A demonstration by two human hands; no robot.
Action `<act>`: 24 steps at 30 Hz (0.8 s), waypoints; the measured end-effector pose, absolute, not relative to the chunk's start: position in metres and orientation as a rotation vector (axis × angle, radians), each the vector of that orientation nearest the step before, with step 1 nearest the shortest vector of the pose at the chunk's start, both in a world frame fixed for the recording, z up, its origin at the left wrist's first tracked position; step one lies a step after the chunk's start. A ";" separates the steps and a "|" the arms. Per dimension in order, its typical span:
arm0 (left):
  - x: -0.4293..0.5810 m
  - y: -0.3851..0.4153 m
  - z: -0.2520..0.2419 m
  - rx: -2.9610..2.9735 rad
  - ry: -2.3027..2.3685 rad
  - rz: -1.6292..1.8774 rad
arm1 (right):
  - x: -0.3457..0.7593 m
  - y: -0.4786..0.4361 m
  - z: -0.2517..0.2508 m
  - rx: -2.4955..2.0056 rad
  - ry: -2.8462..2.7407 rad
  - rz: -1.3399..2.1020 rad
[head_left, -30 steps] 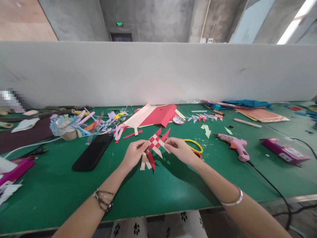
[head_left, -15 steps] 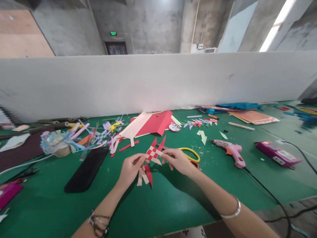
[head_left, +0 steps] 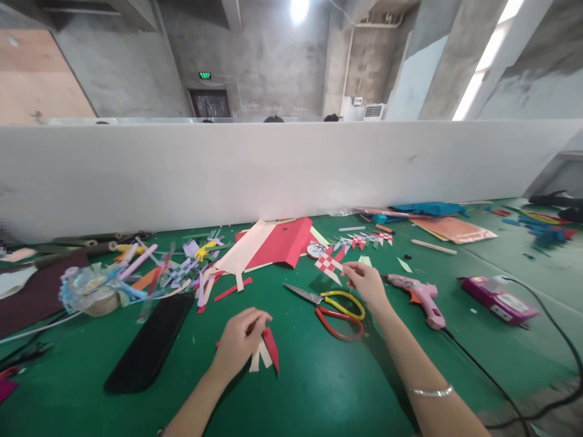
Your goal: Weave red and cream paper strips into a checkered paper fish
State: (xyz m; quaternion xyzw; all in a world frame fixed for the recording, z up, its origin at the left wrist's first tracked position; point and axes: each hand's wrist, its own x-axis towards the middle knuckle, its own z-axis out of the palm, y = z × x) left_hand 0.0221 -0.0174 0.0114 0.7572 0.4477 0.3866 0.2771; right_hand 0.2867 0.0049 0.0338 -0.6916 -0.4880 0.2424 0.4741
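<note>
Red-and-pink woven paper [head_left: 327, 265] sits pinched in your right hand [head_left: 368, 286], right of centre; squeezing hard could crease it. Your left hand [head_left: 240, 340], below centre: grip unclear.

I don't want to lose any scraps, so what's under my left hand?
Cream strips and a red pointed piece show beside your left hand, with a red tip opposite; whatever the hand covers is hidden.

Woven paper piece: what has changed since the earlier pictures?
The right hand has carried the woven paper piece forward and to the right; the left hand has let go of it, by the loose strips. Scissors and glue gun stayed put.
</note>
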 end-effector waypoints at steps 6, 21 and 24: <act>0.023 -0.019 0.005 2.292 1.174 0.771 | 0.308 0.025 0.037 -2.013 -1.286 0.403; 0.015 -0.014 0.002 2.503 1.244 0.826 | 0.287 0.059 0.047 -2.492 -1.524 0.270; 0.012 -0.011 0.003 2.626 1.259 0.583 | 0.288 0.053 0.055 -2.466 -1.514 0.220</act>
